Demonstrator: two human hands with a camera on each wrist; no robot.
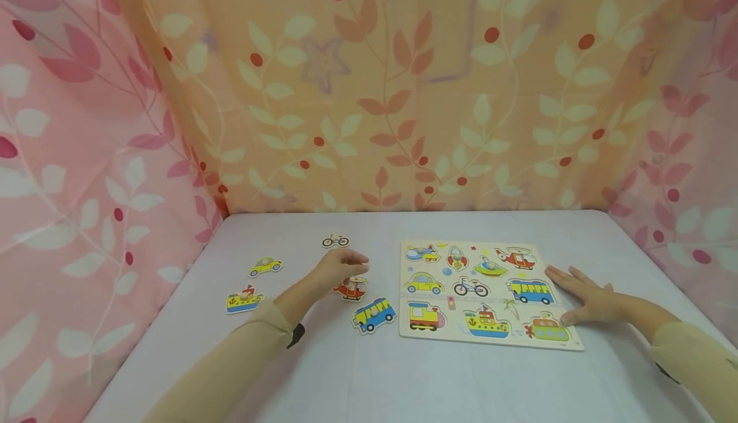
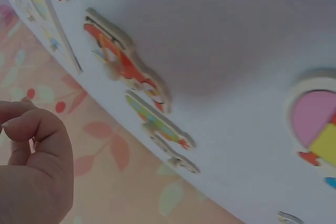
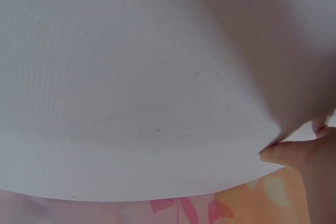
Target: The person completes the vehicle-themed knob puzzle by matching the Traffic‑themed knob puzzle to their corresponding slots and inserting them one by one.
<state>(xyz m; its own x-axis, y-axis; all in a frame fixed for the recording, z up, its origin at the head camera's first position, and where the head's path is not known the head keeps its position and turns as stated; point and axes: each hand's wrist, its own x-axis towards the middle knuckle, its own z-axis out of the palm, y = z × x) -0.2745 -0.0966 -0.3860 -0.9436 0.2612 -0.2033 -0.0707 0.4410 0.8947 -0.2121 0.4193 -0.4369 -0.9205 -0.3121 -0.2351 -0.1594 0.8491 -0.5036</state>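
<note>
My left hand [image 1: 331, 273] hovers over the left part of the table, with its fingers loosely bent and nothing seen in them. Just below it lies a red helicopter piece [image 1: 350, 290], partly covered by the hand; in the left wrist view the helicopter piece [image 2: 118, 59] shows a small knob. Nearby is a blue and yellow bus piece [image 1: 375, 316]. My right hand [image 1: 594, 298] lies with spread fingers at the right edge of the wooden puzzle board [image 1: 461, 340], its thumb beside the green submarine [image 1: 548, 329].
Left of the hand lie a yellow car piece [image 1: 265, 266], a boat piece [image 1: 245, 299] and, farther back, a bicycle piece [image 1: 336, 241]. In the left wrist view there are also a green piece [image 2: 155, 119] and a pink and yellow piece [image 2: 317, 121]. Patterned curtains [image 1: 369, 90] enclose the white table [image 1: 369, 384].
</note>
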